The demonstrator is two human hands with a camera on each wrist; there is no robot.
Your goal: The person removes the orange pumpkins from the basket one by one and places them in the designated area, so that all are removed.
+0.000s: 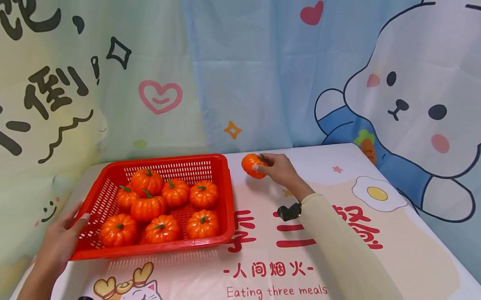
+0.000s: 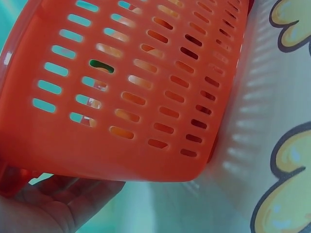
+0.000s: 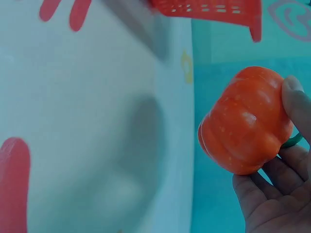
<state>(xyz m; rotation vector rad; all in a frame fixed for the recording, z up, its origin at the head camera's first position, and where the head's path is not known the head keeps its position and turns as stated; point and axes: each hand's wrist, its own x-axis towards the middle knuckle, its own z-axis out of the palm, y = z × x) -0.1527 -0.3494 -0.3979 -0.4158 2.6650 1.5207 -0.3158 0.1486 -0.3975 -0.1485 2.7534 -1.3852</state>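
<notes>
A pale blue-and-green backdrop [image 1: 252, 54] printed with a white rabbit [image 1: 420, 81] stands behind a table [image 1: 198, 279] whose cover bears red lettering and a fried egg [image 1: 377, 193]. On the table's left half lies a red slotted basket [image 1: 228, 200]. To its right, a cream sleeve [image 1: 343, 244] reaches across the table. The left hand [image 1: 61, 238] grasps the basket's left rim, thumb over the edge and fingers beneath it, as the left wrist view shows. The right hand [image 1: 280, 169] pinches one pumpkin [image 1: 252, 166] between thumb and fingers; this fruit is raised above the table, near the basket's right rim but apart from it, its shadow falling below. Eight orange pumpkins [image 1: 148, 209] with green stems occupy the basket, several touching. A black wrist mount [image 1: 289, 211] sits at the sleeve's cuff.
</notes>
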